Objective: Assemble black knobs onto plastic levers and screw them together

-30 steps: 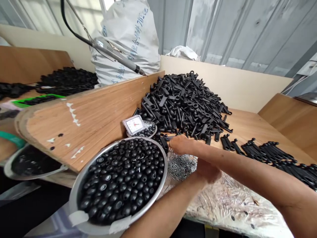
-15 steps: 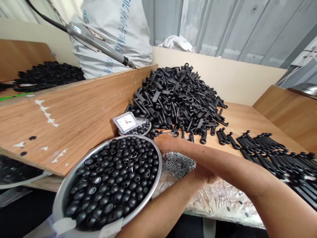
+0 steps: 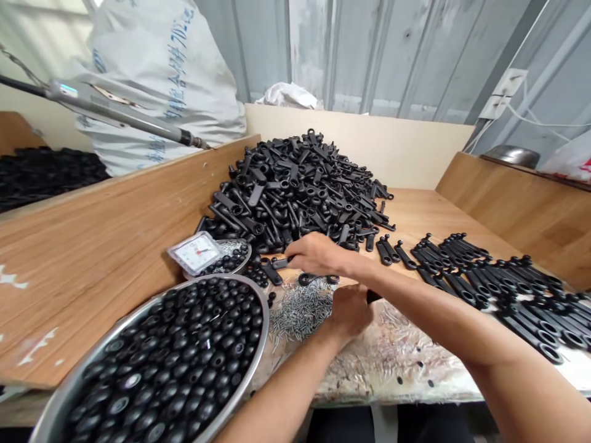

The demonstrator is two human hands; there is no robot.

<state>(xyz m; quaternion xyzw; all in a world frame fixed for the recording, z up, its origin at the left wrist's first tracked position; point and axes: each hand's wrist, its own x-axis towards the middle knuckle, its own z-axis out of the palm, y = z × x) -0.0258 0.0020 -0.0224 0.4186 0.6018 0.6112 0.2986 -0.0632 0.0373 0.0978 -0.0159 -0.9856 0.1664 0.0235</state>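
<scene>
My right hand (image 3: 314, 253) reaches across over my left forearm, fingers closed at the end of a black crank handle (image 3: 281, 263) beside the large pile. Below it my left hand (image 3: 353, 309) is closed, and the dark end of a black part (image 3: 373, 296) sticks out from it; the rest of that part is hidden. Between the hands and the bowl lies a heap of small metal screws (image 3: 300, 311). Two ring ends of black crank handles (image 3: 307, 279) show just under my right hand. A metal bowl (image 3: 264, 307) of black round knobs (image 3: 180, 357) stands at left.
A high pile of black crank handles (image 3: 300, 184) fills the back. Rows of handles with ball ends (image 3: 480, 277) lie at right. A small square clock (image 3: 194, 252) rests on a smaller bowl (image 3: 242, 264). A power screwdriver (image 3: 133, 117) hangs upper left, above a wooden partition (image 3: 115, 240).
The view has shifted right, so the bowl and pile sit further left. My right hand has moved from the bowl's rim to a handle by the pile. My left hand has come into clearer sight.
</scene>
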